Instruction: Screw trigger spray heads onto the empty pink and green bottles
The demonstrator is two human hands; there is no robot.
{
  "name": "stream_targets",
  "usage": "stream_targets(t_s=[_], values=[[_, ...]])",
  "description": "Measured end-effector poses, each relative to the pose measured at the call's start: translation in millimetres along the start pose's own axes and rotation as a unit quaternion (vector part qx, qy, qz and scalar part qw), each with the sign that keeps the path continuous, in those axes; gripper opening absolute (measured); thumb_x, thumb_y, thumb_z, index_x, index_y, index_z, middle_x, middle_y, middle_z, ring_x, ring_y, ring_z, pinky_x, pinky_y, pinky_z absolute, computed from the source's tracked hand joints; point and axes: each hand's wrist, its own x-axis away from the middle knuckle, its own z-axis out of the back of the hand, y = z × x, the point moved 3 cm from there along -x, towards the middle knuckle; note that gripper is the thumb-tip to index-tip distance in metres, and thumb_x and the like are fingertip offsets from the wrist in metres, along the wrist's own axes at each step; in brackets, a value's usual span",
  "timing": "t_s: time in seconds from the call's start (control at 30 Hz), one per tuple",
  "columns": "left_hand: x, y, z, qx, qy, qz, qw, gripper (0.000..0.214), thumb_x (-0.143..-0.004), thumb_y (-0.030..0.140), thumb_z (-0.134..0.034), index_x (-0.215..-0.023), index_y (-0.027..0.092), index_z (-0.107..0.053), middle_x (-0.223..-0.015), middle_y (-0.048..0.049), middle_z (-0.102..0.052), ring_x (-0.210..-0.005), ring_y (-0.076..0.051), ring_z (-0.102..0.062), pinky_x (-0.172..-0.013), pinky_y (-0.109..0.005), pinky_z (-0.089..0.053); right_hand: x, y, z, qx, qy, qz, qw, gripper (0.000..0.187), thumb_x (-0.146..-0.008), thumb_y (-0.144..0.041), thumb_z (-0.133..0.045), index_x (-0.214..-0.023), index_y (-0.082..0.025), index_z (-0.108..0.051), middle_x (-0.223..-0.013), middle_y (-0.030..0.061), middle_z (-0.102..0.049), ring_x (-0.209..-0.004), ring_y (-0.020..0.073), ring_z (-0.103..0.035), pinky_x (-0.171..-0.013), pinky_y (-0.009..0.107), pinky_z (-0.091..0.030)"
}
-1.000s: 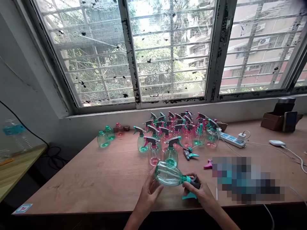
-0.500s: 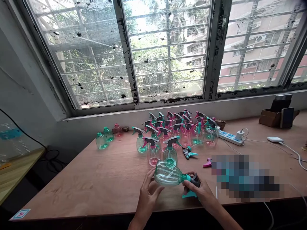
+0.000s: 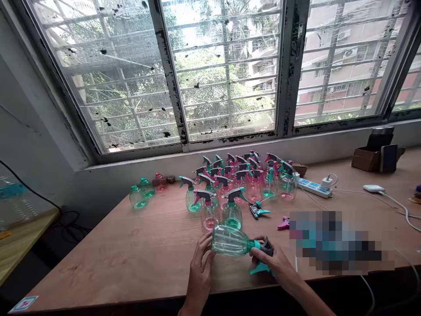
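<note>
A clear green spray bottle (image 3: 230, 240) lies on its side in the air above the table's front part, its base to the left. My right hand (image 3: 274, 263) is closed around its dark grey and teal trigger head (image 3: 263, 250) at the neck. At the other end, my left hand (image 3: 200, 267) has its fingers against the base, its thumb below; part of the fingers is hidden. Just behind the held bottle stand a pink spray bottle (image 3: 210, 217) and a green spray bottle (image 3: 232, 215), both upright with trigger heads on.
Several more spray bottles (image 3: 255, 188) crowd toward the window. Bottles without heads (image 3: 138, 198) stand back left. A loose trigger head (image 3: 258, 210) lies right of the group, near a blurred pile (image 3: 335, 243). A power strip (image 3: 314, 188) and cables run along the right.
My left thumb has drawn in toward the fingers at the bottle's base. The right hand keeps its hold on the trigger head. The view has shifted slightly.
</note>
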Motion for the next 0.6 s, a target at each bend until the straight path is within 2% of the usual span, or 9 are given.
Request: stream_targets(t_s=[0.13,0.3,0.5,0.6], values=[[5.1,1.8,-2.3,0.032,0.003,0.011,0.999,0.044,-0.089,0.051,-0.066,-0.124,0.024,-0.058,-0.158,-0.0123,-0.041,-0.135,-0.033,-0.054,-0.106,-0.04,-0.051,5.3,-4.6,-4.1,0.029,-0.017,0.013,0.999,0.039,-0.079,-0.046,-0.082,-0.099,-0.021,-0.06,-0.075,-0.0031,-0.068,-0.059,0.0172,-0.069,-0.062,0.03,-0.054],[3.3,-7.1,-0.2,0.037,0.023,0.032,0.999,0.038,-0.086,0.052,-0.07,-0.104,0.021,-0.059,-0.154,-0.0153,-0.046,-0.131,-0.035,-0.059,-0.101,-0.041,-0.055,5.5,-1.8,-5.8,0.059,-0.031,0.027,0.997,0.039,-0.078,-0.047,-0.081,-0.1,-0.021,-0.061,-0.071,-0.0036,-0.068,-0.057,0.0168,-0.067,-0.06,0.03,-0.053],[1.1,-13.9,0.8,0.059,0.003,0.025,0.998,0.042,-0.084,0.045,-0.074,-0.117,0.025,-0.06,-0.159,-0.0121,-0.041,-0.14,-0.035,-0.05,-0.107,-0.044,-0.052,0.7,1.1,-2.7,0.017,-0.022,-0.005,1.0,0.043,-0.077,-0.051,-0.082,-0.097,-0.021,-0.059,-0.063,-0.0032,-0.069,-0.056,0.0188,-0.068,-0.058,0.03,-0.054],[1.6,-11.6,2.3,0.017,0.004,-0.009,1.0,0.038,-0.088,0.039,-0.071,-0.123,0.027,-0.062,-0.157,-0.0098,-0.045,-0.143,-0.033,-0.046,-0.111,-0.044,-0.048,0.6,1.3,-1.7,-0.01,-0.024,-0.012,1.0,0.044,-0.076,-0.049,-0.083,-0.099,-0.021,-0.059,-0.066,-0.0039,-0.069,-0.055,0.0189,-0.069,-0.057,0.03,-0.054]])
